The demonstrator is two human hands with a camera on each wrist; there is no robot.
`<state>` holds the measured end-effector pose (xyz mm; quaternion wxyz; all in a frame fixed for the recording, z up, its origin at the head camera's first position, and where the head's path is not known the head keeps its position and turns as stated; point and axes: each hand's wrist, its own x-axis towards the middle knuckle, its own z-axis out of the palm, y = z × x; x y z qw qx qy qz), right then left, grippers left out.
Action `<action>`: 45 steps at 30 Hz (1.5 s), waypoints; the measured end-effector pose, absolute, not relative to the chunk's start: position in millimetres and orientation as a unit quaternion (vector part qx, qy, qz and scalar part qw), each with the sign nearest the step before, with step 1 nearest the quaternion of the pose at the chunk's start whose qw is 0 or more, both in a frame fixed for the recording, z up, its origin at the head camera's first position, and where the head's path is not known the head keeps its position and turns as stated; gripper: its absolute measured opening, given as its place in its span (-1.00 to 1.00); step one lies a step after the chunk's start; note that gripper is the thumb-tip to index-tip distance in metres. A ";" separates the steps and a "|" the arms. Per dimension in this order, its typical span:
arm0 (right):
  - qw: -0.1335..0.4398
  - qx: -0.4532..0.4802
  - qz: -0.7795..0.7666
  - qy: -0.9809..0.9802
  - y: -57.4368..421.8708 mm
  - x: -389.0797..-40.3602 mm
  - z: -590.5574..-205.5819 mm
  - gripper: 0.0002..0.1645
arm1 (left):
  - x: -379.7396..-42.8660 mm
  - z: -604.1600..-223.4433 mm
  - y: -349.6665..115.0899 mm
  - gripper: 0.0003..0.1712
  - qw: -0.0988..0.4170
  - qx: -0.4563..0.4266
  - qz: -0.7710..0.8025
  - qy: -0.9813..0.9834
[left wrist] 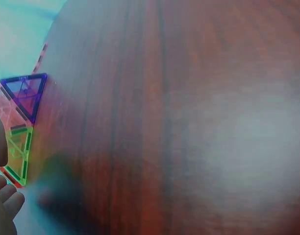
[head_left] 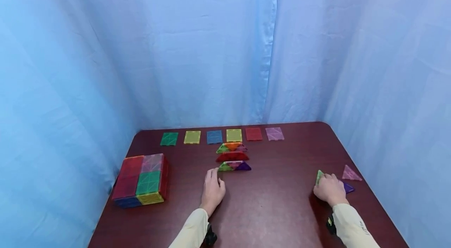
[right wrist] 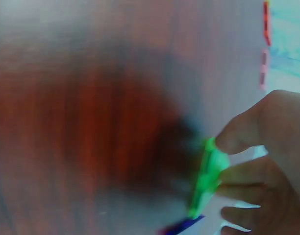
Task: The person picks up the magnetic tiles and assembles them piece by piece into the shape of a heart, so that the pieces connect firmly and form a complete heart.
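My right hand (head_left: 330, 188) pinches a translucent green triangular magnetic tile (right wrist: 209, 176) between thumb and fingers, tilted on edge in the right wrist view. Close by lie a purple triangular tile (head_left: 348, 188), partly covered by the hand, and a pink triangular tile (head_left: 350, 173). My left hand (head_left: 213, 191) has its fingertips beside the left end of a standing strip, made of a green triangle (head_left: 225, 167), a pink one and a purple triangle (left wrist: 25, 93). Whether those fingers touch the strip, I cannot tell. Behind it stand a red strip (head_left: 232, 157) and a green, orange and pink strip (head_left: 232, 147).
A box-shaped stack of coloured square tiles (head_left: 148, 182) sits at the table's left. Along the back edge lies a row of several flat square tiles, from green (head_left: 169, 139) to pink (head_left: 275, 133). Blue curtains (head_left: 211, 44) hang around the dark red table (head_left: 275, 209).
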<state>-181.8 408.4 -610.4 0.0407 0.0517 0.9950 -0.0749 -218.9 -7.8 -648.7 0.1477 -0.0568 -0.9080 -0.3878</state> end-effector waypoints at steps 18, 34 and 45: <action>-0.059 -0.240 -0.115 0.962 237.6 -180.5 -635.3 -0.46 | -180.8 -639.7 1.5 -0.72 0.140 -0.234 -0.307 -0.912; -0.002 -0.222 -0.164 0.961 197.6 -189.5 -633.6 -0.35 | -182.4 -628.1 5.0 -0.56 -0.008 -0.278 -0.235 -0.931; -0.062 -0.028 -0.119 0.991 345.6 -198.2 -604.6 -0.39 | -190.9 -627.8 -11.0 -0.76 0.057 -0.300 -0.173 -0.936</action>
